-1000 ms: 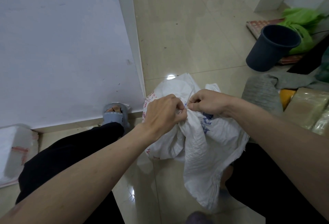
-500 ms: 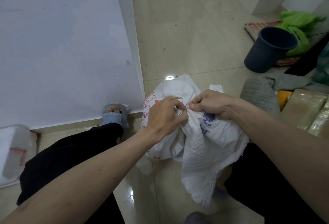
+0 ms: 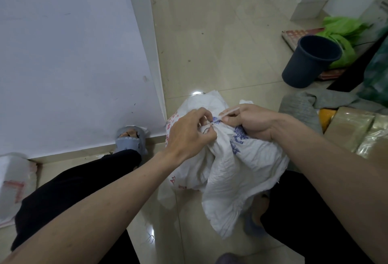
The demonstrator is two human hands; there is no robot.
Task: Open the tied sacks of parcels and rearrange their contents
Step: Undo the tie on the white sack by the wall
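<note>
The knot at the neck of the white sack [image 3: 228, 167] is mostly hidden under the curled fingers of the left hand [image 3: 189, 135], and what those fingertips pinch is hard to make out; it looks like gathered cloth or a dark loop of cord. The sack's contents are not visible, and its lower folds hang between the knees over the tiled floor [image 3: 210, 43].

The sack sits near the middle of the view, with its bunched neck right where the two grips meet. The right hand [image 3: 249, 121], at about 3 o'clock from the left, pinches a thin white tie [image 3: 228, 110] between thumb and forefinger, the strand running toward 10 o'clock from the knot. Both grips are clenched on the sack's closure.

Half a second ago no strand showed; now the tie stands free above the right thumb, and the hands sit slightly apart.

At 2 o'clock stands a dark bucket [image 3: 308, 62].
</note>
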